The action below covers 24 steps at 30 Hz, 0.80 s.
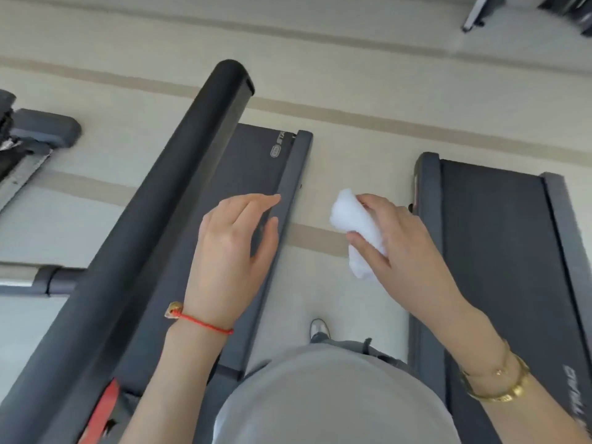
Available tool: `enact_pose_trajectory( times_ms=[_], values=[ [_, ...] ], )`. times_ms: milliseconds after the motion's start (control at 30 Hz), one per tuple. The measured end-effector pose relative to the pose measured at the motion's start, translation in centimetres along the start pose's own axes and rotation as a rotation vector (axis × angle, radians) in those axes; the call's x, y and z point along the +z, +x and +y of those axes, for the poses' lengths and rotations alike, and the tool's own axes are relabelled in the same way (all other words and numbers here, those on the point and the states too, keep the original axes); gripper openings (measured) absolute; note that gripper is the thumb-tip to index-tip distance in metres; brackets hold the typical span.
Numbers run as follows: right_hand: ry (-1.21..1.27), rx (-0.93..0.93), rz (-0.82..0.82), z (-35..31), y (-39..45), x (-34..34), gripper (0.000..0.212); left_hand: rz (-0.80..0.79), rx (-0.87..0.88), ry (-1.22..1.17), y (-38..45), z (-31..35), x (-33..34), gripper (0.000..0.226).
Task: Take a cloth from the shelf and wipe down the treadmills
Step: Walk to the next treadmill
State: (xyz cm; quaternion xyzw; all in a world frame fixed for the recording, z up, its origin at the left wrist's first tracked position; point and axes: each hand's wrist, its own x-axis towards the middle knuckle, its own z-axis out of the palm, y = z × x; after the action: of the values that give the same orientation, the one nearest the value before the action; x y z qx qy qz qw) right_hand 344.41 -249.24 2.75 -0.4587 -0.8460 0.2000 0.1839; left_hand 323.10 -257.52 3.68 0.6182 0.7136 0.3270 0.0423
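Item: bunched white cloth, carried over the pale floor aisle between two treadmills, touching neither.

Right hand is pinching the cloth loosely, one end hanging free; left hand is hovering with its grip spread and empty above the left dark grey treadmill's side rail. Risks: the trailing end is likely to slip to the floor; the far-right black treadmill belt may be missed.

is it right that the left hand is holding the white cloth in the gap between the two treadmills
Not quite: the head view shows the right hand holding the white cloth, not the left. The left hand is open and empty. The cloth is indeed over the floor gap between the two treadmills.
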Motion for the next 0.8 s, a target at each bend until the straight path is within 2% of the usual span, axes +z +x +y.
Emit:
enact_pose_trajectory(
  times_ms=[433, 800],
  values=[
    [-0.106, 0.304, 0.168, 10.8, 3.3, -6.3, 0.046, -0.184, 0.198, -0.114, 12.9, 4.8, 10.6, 0.027],
    [-0.193, 0.685, 0.384, 16.1, 6.8, -9.2, 0.048, -0.415, 0.585, -0.285, 27.3, 9.4, 20.6, 0.028]
  ],
)
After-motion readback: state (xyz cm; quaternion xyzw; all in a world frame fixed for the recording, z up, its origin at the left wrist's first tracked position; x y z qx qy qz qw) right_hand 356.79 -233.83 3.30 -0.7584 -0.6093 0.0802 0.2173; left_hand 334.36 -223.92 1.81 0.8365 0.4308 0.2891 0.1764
